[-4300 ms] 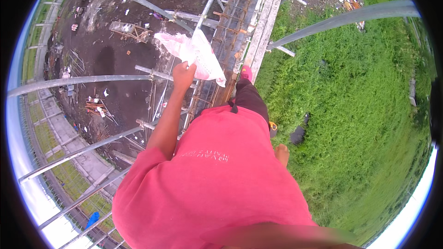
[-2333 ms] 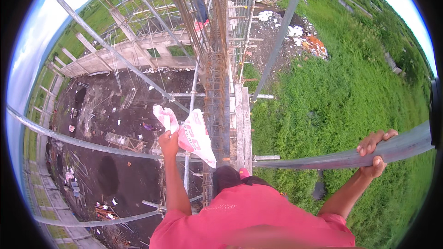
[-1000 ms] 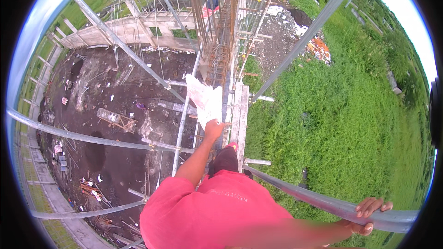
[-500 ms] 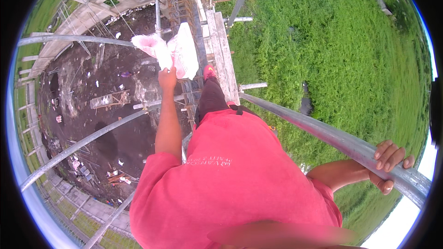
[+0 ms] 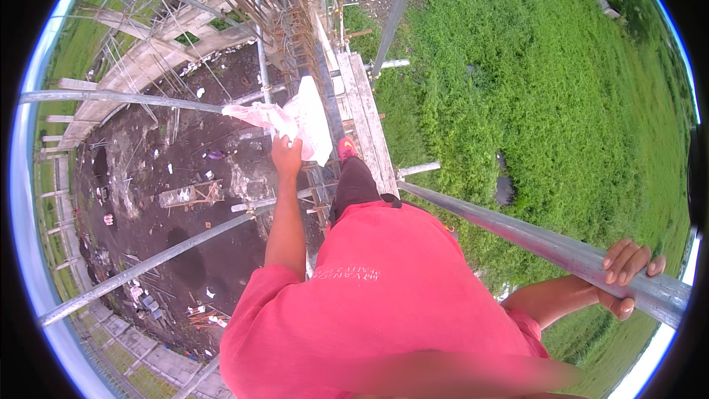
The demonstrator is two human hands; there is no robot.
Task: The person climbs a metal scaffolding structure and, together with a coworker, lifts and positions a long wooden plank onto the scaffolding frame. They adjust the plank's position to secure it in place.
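My left hand [image 5: 286, 155] reaches forward, its fingers closed on a white and pinkish plastic bag [image 5: 314, 129]. The bag looks thin and crumpled, with a loose flap spread to the left; whether anything is inside I cannot tell. It hangs over the rebar and beam, just left of my foot. Out to the right, my right hand [image 5: 626, 270] is wrapped round a thick grey metal scaffold pipe [image 5: 509, 227], thumb below and fingers over the top. My shoe [image 5: 346, 149], pink-red, stands beside the planks.
Weathered wooden planks [image 5: 365, 118] run ahead along the scaffold. Rusty rebar [image 5: 292, 18] rises at the front left. More pipes [image 5: 159, 233] cross the left side above dark muddy ground [image 5: 173, 251] strewn with debris, far below. Green vegetation [image 5: 546, 103] fills the right.
The whole scene has shifted down and slightly right in the picture. The bag's left flap has folded flatter in my left hand. My right hand keeps its hold on the pipe.
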